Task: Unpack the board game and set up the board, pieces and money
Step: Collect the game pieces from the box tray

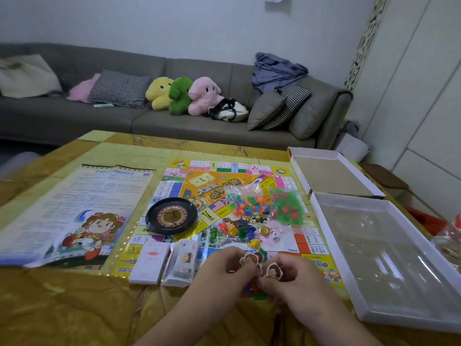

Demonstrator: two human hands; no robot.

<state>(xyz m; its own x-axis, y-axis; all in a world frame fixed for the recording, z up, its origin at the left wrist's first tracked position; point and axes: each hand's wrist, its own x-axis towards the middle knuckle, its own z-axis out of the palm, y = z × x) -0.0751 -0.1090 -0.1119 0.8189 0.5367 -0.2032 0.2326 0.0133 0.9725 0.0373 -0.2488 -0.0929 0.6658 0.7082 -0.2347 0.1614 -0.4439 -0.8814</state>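
Currently we judge the step as sorting player tokens: low centre of frame, left hand (230, 267) and right hand (284, 275) each pinch a round cardboard cartoon-face token (274, 270) above the colourful paper game board (234, 211); next, stand them on the board.

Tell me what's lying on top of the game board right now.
On the game board: a roulette wheel, two bags of plastic pieces, a gold coin, loose pawns and two card stacks. The hands hide the near edge.
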